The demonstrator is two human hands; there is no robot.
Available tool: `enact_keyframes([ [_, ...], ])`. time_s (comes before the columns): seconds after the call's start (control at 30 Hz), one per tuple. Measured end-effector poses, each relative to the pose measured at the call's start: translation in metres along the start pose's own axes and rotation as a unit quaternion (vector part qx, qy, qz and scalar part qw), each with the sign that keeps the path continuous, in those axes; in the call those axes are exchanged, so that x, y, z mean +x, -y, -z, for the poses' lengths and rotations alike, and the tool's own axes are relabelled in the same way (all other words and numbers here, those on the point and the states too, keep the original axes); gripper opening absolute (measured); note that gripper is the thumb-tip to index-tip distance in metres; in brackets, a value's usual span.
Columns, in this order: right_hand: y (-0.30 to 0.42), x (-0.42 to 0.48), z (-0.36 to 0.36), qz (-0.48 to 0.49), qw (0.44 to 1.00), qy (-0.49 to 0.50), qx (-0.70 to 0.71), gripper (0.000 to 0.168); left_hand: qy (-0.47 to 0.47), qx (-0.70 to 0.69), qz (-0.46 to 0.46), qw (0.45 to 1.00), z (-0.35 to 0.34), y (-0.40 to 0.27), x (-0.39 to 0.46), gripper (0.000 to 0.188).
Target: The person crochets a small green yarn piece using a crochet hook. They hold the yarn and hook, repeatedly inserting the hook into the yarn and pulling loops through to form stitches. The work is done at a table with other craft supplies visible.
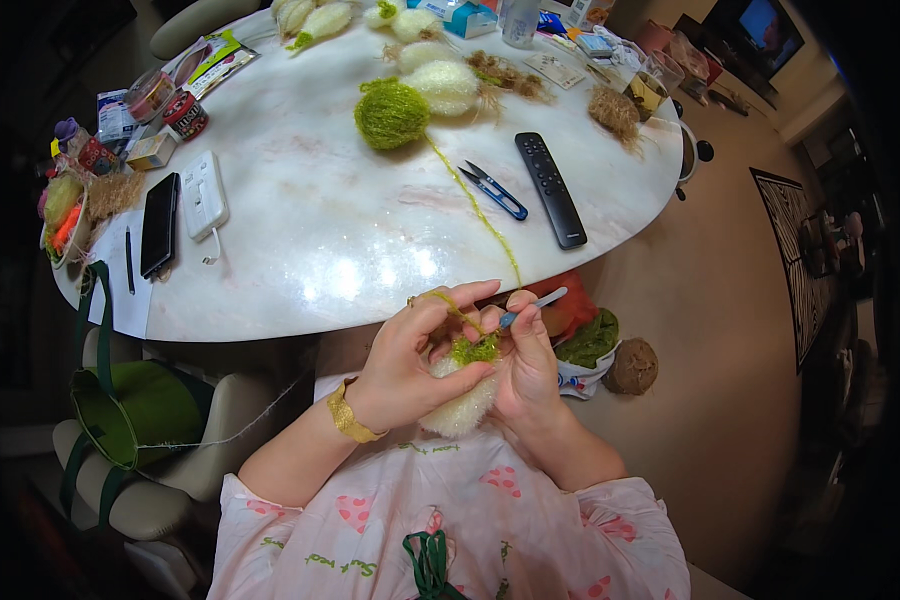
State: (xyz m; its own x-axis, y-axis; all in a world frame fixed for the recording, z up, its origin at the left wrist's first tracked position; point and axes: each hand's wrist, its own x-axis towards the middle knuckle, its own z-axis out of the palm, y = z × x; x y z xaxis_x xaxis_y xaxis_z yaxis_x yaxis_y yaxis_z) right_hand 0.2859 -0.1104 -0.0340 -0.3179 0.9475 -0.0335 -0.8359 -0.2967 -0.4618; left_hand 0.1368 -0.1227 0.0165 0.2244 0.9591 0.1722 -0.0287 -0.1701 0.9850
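My left hand (412,360) holds a fuzzy white crocheted piece (461,405) with a green top (476,349), its thumb across the front. My right hand (529,352) grips a crochet hook (540,304) with a pale handle and steadies the piece's right side. The hook's tip is hidden by the fingers and stitches. Green yarn (480,214) runs from a green ball (391,114) on the table to my hands and passes over the left fingers. Blue thread snips (493,191) lie beside that strand.
A black remote control (551,191), a phone (160,225) and a white power bank (204,196) lie on the marble table (307,262). Finished-looking white pieces (441,86) are at its far side. A green bag (142,412) rests on a chair at left; a brown yarn ball (634,366) is at right.
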Motion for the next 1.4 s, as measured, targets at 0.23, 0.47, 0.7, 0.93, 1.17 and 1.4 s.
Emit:
enact_keyframes([
  [0.23,-0.001,-0.001,-0.001,0.082,0.991,0.027,-0.103,0.023,-0.038,0.007,-0.003,0.999,-0.001,0.007,-0.002,0.061],
  [0.47,0.016,0.000,-0.008,0.317,0.803,0.119,-0.491,0.014,-0.046,-0.157,0.113,0.980,-0.004,0.014,-0.007,0.058],
  [0.7,0.036,-0.002,-0.011,0.510,0.519,0.213,-0.652,0.020,0.064,-0.466,0.264,0.842,-0.003,0.017,-0.008,0.061],
  [0.93,0.020,-0.003,-0.008,0.316,0.867,0.124,-0.364,0.021,0.082,-0.496,0.257,0.825,-0.001,0.016,-0.008,0.068],
  [1.17,0.028,-0.009,-0.014,0.167,0.956,0.000,-0.241,0.026,0.104,-0.525,0.269,0.801,0.003,0.015,-0.007,0.067],
  [1.4,0.025,-0.012,-0.014,0.223,0.934,0.027,-0.278,0.025,0.075,-0.436,0.220,0.869,-0.001,0.007,-0.009,0.068],
])
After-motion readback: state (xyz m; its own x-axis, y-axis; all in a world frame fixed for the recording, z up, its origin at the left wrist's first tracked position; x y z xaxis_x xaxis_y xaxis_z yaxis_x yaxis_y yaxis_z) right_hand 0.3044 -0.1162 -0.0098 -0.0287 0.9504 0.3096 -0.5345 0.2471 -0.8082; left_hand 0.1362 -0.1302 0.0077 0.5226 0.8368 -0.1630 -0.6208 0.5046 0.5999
